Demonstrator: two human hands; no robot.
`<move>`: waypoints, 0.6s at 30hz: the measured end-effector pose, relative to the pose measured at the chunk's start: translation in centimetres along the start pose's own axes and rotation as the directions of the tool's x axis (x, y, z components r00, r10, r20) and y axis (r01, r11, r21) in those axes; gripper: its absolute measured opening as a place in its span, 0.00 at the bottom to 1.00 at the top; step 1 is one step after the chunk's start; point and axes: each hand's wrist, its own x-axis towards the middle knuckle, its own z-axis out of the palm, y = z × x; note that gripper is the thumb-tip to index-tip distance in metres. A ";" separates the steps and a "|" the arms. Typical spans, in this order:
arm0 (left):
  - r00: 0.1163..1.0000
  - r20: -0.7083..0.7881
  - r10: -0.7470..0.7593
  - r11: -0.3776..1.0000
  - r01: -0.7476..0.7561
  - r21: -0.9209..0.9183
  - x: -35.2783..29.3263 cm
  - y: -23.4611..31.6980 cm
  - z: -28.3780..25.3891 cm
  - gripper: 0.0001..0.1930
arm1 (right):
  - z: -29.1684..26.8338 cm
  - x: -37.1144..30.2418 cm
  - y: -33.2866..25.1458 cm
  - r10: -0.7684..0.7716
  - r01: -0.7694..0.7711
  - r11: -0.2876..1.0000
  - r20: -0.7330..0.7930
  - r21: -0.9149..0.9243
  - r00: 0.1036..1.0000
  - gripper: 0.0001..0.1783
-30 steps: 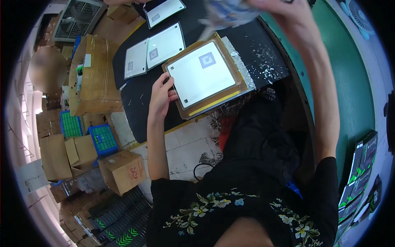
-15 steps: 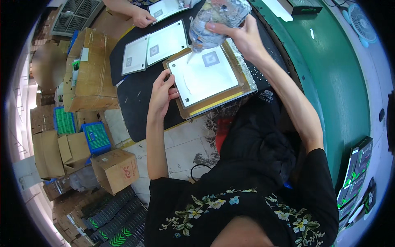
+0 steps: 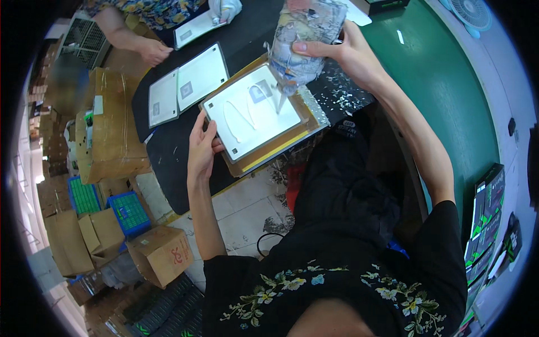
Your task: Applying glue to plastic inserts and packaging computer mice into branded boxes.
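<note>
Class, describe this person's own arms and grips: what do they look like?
The left grip and right grip are ungloved hands. Both forearms are bare up to short black sleeves, part of a black top embroidered with flowers.

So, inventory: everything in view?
Near panel: 1, white, centre
Board: 1, brown, under near panel
Bag: 1, greyish, above near panel
Other panels: 3, white, upper left
Table: 1, black, beneath panels
Worktop: 1, green, right
Fan: 1, blue, top right
Crates: 2, blue-green, left
Cardboard boxes: several, brown, left
Cartons: several, black-green, right edge
Co-worker: 1, patterned top, upper left
Left hand: 1, bare, near panel's edge
Right hand: 1, bare, on bag
</note>
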 end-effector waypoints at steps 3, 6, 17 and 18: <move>0.997 0.052 0.060 0.998 -0.059 -0.022 -0.2 -0.1 0.3 0.24 | -0.9 1.3 -0.4 0.133 -0.133 0.988 0.003 0.078 0.991 0.31; 0.976 -0.057 0.212 0.954 -0.219 -0.203 -0.7 -1.1 -0.4 0.23 | -3.6 5.1 4.7 0.442 -0.444 0.895 0.062 0.035 0.895 0.38; 0.958 -0.116 0.262 0.889 -0.286 -0.359 -5.2 1.5 4.1 0.26 | -5.9 9.0 5.5 0.274 -0.184 0.443 -0.063 -0.878 0.960 0.44; 0.954 -0.073 0.290 0.885 -0.297 -0.360 -5.1 1.7 5.6 0.26 | -8.0 10.3 6.1 0.050 -0.105 0.314 -0.094 -0.943 0.994 0.41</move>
